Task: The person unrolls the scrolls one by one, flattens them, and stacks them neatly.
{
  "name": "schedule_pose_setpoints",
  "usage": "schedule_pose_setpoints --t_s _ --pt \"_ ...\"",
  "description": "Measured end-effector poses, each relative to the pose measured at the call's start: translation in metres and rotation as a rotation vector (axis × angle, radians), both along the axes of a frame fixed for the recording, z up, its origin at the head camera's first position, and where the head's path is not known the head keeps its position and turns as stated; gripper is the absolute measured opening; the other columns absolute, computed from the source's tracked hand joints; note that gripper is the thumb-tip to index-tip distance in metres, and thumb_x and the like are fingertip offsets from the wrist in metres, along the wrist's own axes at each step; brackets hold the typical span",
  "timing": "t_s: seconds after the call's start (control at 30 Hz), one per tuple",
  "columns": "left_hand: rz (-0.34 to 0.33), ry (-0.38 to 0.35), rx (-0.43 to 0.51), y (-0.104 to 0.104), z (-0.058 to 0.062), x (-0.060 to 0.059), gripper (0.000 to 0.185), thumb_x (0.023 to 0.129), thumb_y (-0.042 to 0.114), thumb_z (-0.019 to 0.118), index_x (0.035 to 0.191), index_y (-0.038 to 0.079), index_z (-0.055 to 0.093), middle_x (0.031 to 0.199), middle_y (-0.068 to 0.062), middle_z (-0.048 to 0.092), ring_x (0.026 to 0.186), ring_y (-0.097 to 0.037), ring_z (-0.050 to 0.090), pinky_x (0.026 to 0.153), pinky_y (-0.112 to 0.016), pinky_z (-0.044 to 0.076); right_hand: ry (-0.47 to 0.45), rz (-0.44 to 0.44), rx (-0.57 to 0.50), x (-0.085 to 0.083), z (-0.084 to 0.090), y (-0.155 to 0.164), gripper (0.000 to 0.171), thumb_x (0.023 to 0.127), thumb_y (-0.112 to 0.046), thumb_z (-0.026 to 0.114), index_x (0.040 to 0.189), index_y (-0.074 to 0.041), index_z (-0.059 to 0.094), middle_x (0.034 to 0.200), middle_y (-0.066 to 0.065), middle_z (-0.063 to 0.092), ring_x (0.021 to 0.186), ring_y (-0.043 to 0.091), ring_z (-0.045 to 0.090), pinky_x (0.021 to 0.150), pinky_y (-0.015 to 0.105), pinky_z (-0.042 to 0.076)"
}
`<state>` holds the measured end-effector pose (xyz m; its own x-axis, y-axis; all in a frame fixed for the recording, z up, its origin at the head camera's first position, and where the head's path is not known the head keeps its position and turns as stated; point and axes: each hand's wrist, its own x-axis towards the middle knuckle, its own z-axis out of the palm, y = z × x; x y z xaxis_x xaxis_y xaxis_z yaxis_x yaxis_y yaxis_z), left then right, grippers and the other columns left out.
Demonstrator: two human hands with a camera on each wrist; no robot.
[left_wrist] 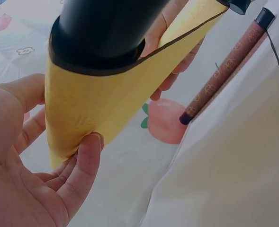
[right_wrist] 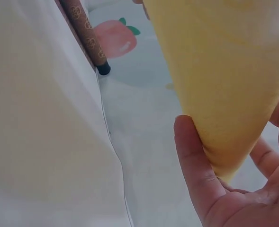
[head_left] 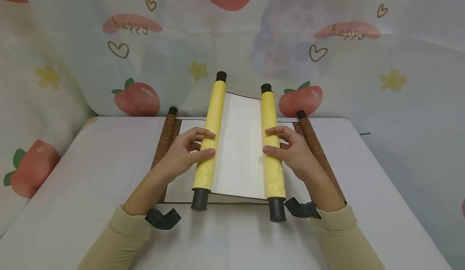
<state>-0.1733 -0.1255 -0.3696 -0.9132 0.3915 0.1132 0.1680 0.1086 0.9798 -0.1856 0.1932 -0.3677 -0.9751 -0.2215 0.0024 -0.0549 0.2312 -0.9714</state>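
A yellow scroll [head_left: 212,112] is held up over the table, partly unrolled, its blank white sheet [head_left: 241,141] stretched between two rolls with black end knobs. My left hand [head_left: 183,151] grips the left roll, thumb and fingers around its yellow backing [left_wrist: 77,109]. Around the right roll [head_left: 269,108] curl the thumb and fingers of my right hand [head_left: 292,151]. Beneath lies a second, brown-patterned scroll, opened flat, with its left roll [head_left: 162,141] and right roll [head_left: 319,153] beside my forearms. In the right wrist view the yellow backing [right_wrist: 224,85] tapers toward my fingers.
A white cloth [head_left: 232,241] covers the table. Behind it hangs a printed curtain [head_left: 232,44] with peaches, hearts and flowers. Dark curved devices are strapped at the left wrist [head_left: 162,219] and the right wrist [head_left: 301,208].
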Motion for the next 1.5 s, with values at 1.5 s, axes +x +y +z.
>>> schedule_pose_setpoints --t_s 1.5 --pt "0.012 -0.001 -0.031 -0.0074 0.0047 0.0021 0.037 0.089 0.015 0.074 0.124 0.015 0.061 0.124 -0.012 0.058 0.092 -0.030 0.063 0.073 -0.037 0.056 -0.029 0.040 0.030 0.0006 0.0035 0.0102 0.048 0.090 -0.002 0.063 0.136 -0.007 0.051 0.134 0.023 0.043 0.098 0.027 0.063 0.079 0.034 0.057"
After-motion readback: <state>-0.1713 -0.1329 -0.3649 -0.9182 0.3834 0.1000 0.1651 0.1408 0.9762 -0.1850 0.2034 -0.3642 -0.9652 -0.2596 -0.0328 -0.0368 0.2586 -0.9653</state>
